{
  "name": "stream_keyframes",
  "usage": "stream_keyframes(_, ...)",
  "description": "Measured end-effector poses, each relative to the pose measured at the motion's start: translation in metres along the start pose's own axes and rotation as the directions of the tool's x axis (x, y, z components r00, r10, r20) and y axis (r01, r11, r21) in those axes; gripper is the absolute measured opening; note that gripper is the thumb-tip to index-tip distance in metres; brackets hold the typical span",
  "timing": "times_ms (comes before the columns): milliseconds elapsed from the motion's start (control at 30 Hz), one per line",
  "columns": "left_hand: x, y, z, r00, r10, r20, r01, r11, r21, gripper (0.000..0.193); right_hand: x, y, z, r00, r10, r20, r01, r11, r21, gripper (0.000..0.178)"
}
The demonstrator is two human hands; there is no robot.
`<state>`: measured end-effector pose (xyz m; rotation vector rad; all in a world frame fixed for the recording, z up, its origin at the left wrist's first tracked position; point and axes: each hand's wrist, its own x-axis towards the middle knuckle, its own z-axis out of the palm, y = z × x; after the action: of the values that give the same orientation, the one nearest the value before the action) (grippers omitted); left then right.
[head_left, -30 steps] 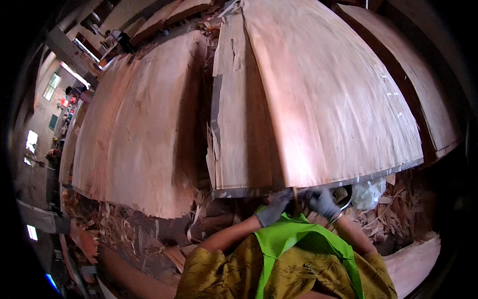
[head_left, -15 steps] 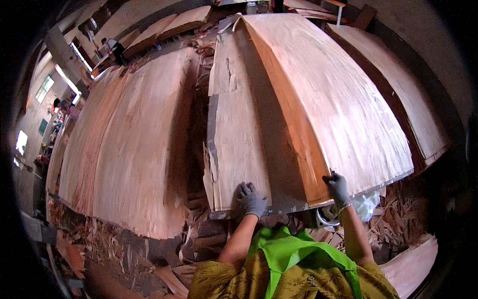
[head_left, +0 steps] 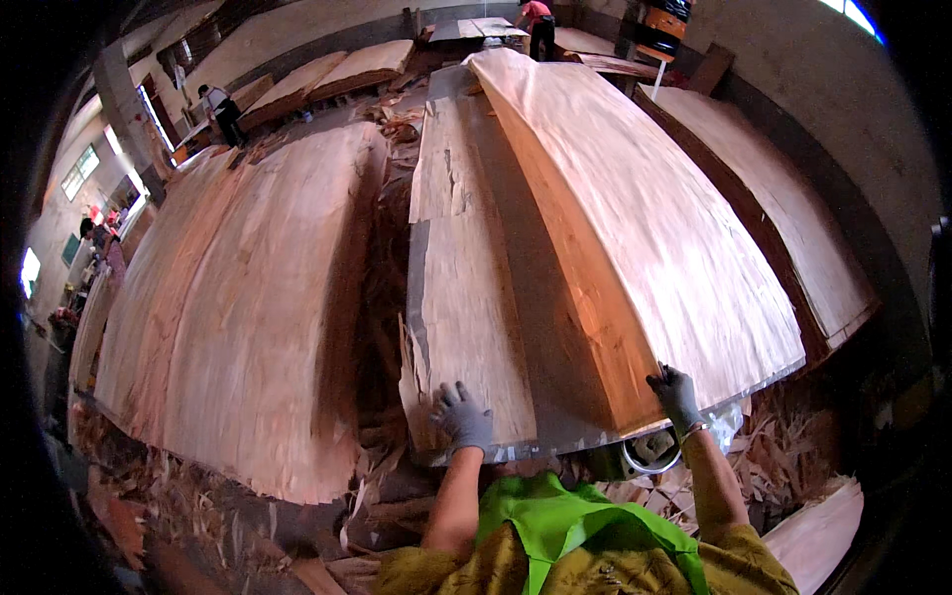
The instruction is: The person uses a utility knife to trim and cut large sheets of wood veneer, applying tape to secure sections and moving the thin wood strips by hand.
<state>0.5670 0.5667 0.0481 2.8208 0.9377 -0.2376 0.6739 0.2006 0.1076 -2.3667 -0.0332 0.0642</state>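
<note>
A large pale wood veneer sheet (head_left: 684,228) stretches away from me, its left edge raised over an orange-brown sheet or underside (head_left: 597,342). My right hand (head_left: 675,395), in a grey glove, is closed on the near left corner of the veneer sheet. To its left runs a narrow, ragged veneer strip (head_left: 466,288) with a split along it. My left hand (head_left: 462,416), also gloved in grey, is open with fingers spread over the strip's near end; I cannot tell how firmly it touches. Between strip and sheet a dark brown surface (head_left: 535,297) shows.
A wide stack of veneer (head_left: 248,317) stands left, across a gap littered with scraps (head_left: 382,397). Another stack (head_left: 773,198) is at the right. A round metal rim (head_left: 652,456) sits below the near edge. Co-workers stand at far left and at the back (head_left: 540,30).
My left hand has slid left along the near end of the strip, its fingers spreading wider. My right hand keeps hold of the sheet's corner. The view has tilted upward, showing more of the back.
</note>
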Motion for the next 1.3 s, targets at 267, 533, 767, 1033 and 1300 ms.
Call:
stream_keyframes(267,0.026,-0.062,0.070,0.972,-0.106,-0.210,0.045,0.959,-0.278,0.068,-0.002,-0.003,-0.011,0.999,0.046,-0.005,-0.044,0.983,0.179,0.024)
stream_keyframes(533,0.016,-0.062,0.035,0.994,0.010,-0.113,-0.071,0.830,-0.554,0.024,-0.004,-0.006,-0.059,0.997,0.065,-0.033,-0.057,0.978,0.199,0.027)
stream_keyframes(767,-0.101,-0.171,0.046,0.851,-0.525,-0.006,0.525,0.851,-0.008,0.020,-0.022,0.038,-0.155,0.996,0.084,-0.029,-0.088,0.985,-0.151,0.032)
stream_keyframes(1033,-0.212,-0.011,0.070,0.797,-0.603,-0.031,0.595,0.793,-0.130,0.025,-0.011,0.196,-0.272,1.000,-0.010,0.022,0.005,0.966,0.257,0.031)
stream_keyframes(1300,-0.255,0.147,0.045,0.831,-0.448,-0.329,0.265,0.840,-0.473,0.033,0.001,0.279,-0.386,0.996,0.087,-0.024,-0.075,0.944,0.322,0.031)
